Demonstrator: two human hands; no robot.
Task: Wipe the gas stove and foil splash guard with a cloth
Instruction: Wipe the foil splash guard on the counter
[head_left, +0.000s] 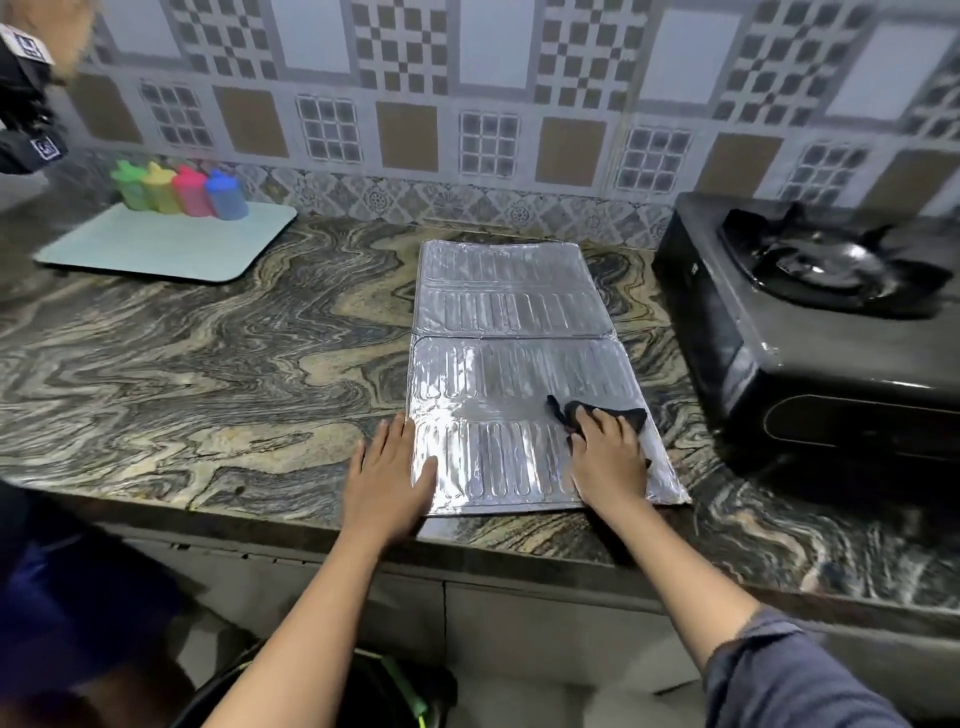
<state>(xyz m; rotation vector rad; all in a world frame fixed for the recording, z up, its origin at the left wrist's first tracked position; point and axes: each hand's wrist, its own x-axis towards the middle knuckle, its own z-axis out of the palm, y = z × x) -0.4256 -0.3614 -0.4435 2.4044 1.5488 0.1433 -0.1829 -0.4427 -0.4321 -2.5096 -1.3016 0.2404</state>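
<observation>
A silver foil splash guard (511, 332) lies flat and unfolded on the marbled counter, its near edge at the counter's front. My right hand (610, 460) presses a dark cloth (631, 418) onto the guard's near right panel; most of the cloth is hidden under the palm. My left hand (392, 480) lies flat, fingers spread, on the guard's near left corner and the counter beside it. A black gas stove (810, 332) stands to the right of the guard, apart from both hands.
A pale tray (171, 249) at the back left carries several coloured bottles (179, 189). The patterned tile wall (483, 114) runs behind the counter. Another person's dark sleeve (26, 104) shows at the top left. The counter's front edge (467, 553) lies just under my wrists.
</observation>
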